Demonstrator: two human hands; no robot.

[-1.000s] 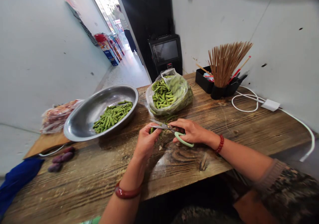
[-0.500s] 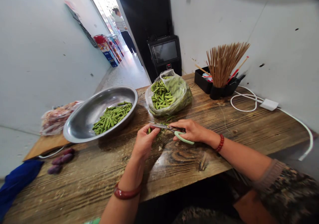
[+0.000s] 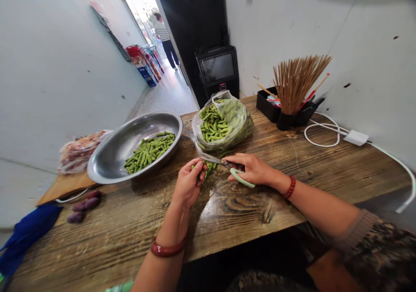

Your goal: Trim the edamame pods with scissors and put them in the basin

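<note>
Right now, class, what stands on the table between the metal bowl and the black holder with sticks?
The head view shows a plastic bag of green pods between the metal bowl and the black holder.

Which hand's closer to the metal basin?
Left. The left hand is to the right of the metal basin, toward the person; the right hand, holding scissors, is farther right.

Green pods (image 3: 150, 153), lt-green scissor handles (image 3: 244, 182), dk-grained brown surface (image 3: 130, 235).
Scissor blades (image 3: 212, 158) grey; bowl (image 3: 108, 157) silver-grey; bag (image 3: 241, 123) whitish, see-thru; bangle (image 3: 167, 250) dk red, bead bracelet (image 3: 290, 187) red; sleeve (image 3: 377, 246) mottled blk/brown/tan w/ plain brownish cuff (image 3: 352, 229); sticks (image 3: 296, 84) brown, holder (image 3: 286, 121) blk; cable (image 3: 394, 163) & adapter (image 3: 355, 137) white; cloth (image 3: 30, 231) blue; fruits (image 3: 92, 202) purple-red; wall (image 3: 367, 66) off-wht, dk-spotted; person (image 3: 165, 40) in bkgd: striped lt top (image 3: 161, 32), dk trousers (image 3: 169, 53).
</note>
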